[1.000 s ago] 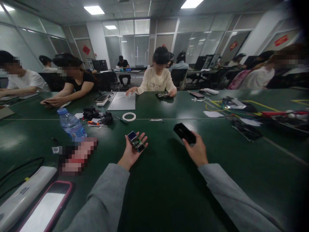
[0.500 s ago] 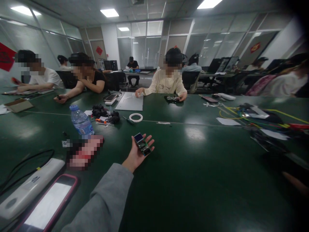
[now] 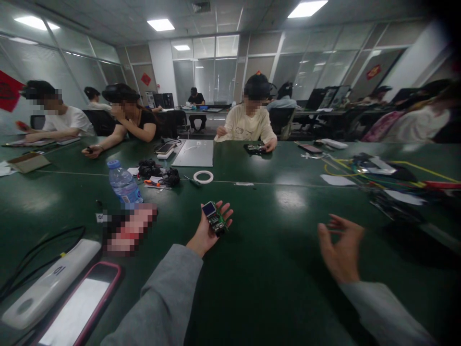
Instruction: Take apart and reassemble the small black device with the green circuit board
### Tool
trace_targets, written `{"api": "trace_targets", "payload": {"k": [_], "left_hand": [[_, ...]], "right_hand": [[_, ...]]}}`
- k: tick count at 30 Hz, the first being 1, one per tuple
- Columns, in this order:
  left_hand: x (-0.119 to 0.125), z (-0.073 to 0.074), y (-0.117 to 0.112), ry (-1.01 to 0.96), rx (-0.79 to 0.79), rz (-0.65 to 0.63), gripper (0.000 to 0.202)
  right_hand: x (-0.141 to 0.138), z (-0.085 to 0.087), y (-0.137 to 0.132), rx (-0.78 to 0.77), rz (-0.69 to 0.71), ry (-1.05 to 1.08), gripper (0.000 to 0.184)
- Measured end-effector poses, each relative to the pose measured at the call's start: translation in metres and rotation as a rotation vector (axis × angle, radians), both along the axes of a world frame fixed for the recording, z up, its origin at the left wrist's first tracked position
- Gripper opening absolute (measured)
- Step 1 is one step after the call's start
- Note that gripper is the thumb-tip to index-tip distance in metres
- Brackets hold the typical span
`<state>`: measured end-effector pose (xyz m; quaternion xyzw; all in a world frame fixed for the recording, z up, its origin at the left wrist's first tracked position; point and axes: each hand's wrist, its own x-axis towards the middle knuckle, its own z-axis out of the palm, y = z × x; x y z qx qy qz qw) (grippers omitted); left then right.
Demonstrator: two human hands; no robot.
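Note:
A small circuit board (image 3: 215, 219) with a dark square screen rests in the upturned palm of my left hand (image 3: 206, 234). The thumb lies along one side of it, and the fingertips show past the other. My right hand (image 3: 341, 247) is over the green table (image 3: 273, 288), well to the right of the board. Its thumb and fingers are bent and spread apart, with nothing between them. Left of my left hand stand a capped water bottle (image 3: 124, 185) and a blurred pinkish item (image 3: 133, 230). A pink-edged phone (image 3: 77, 305) lies near my left sleeve.
A white elongated device (image 3: 52, 283) with a black cable lies at left. Beyond my hands are a white tape ring (image 3: 203, 177), black cable bundles (image 3: 158, 172) and a silver panel (image 3: 193, 154). Coloured wires (image 3: 378, 173) clutter the right. A person (image 3: 250, 117) sits opposite, one hand on another board.
My right hand has come in from the right edge over the table. The board has tilted slightly in my left palm. The person opposite has lifted one hand off the silver panel.

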<state>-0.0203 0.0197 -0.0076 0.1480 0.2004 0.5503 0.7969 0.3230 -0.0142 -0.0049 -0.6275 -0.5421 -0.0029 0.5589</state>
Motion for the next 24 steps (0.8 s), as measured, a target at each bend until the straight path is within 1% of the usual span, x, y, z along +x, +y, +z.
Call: {"api": "trace_targets", "payload": {"k": [1, 2, 4, 5, 6, 8, 9, 11, 14, 16, 18, 20, 24], "left_hand": [[0.0, 0.0, 0.0, 0.01, 0.005, 0.0, 0.054], [0.001, -0.001, 0.0, 0.02, 0.011, 0.002, 0.054], [0.003, -0.004, 0.002, 0.034, 0.026, 0.016, 0.054], [0.004, -0.005, 0.003, 0.04, 0.032, 0.021, 0.055], [0.005, -0.007, 0.004, 0.048, 0.034, 0.025, 0.056], [0.006, -0.01, 0.007, 0.072, 0.024, 0.022, 0.059], [0.006, -0.01, 0.007, 0.085, 0.018, 0.018, 0.06], [0.007, -0.009, 0.007, 0.1, 0.023, 0.006, 0.062], [0.008, -0.003, 0.003, 0.13, 0.069, -0.047, 0.064], [0.009, 0.003, -0.002, 0.171, 0.113, -0.111, 0.063], [0.01, 0.008, -0.006, 0.199, 0.156, -0.16, 0.062], [0.012, 0.012, -0.01, 0.237, 0.154, -0.165, 0.063], [0.014, 0.016, -0.015, 0.374, 0.138, -0.194, 0.061]], "right_hand": [[-0.036, -0.005, 0.002, -0.034, 0.14, 0.061, 0.056], [-0.072, -0.009, 0.004, -0.123, 0.3, 0.143, 0.049], [-0.139, -0.014, 0.008, -0.303, 0.58, 0.345, 0.044], [-0.166, -0.014, 0.011, -0.366, 0.696, 0.418, 0.043], [-0.187, -0.014, 0.013, -0.401, 0.779, 0.464, 0.042], [-0.213, -0.01, 0.017, -0.445, 0.861, 0.526, 0.042], [-0.219, -0.008, 0.019, -0.472, 0.879, 0.571, 0.042], [-0.221, -0.004, 0.019, -0.55, 0.911, 0.723, 0.044], [-0.215, 0.003, 0.017, -0.688, 0.994, 0.964, 0.046], [-0.211, 0.008, 0.015, -0.752, 1.04, 1.055, 0.047], [-0.209, 0.014, 0.013, -0.781, 1.062, 1.12, 0.047], [-0.208, 0.018, 0.011, -0.778, 1.059, 1.159, 0.047], [-0.204, 0.021, 0.006, -0.77, 1.063, 1.101, 0.051]]}}
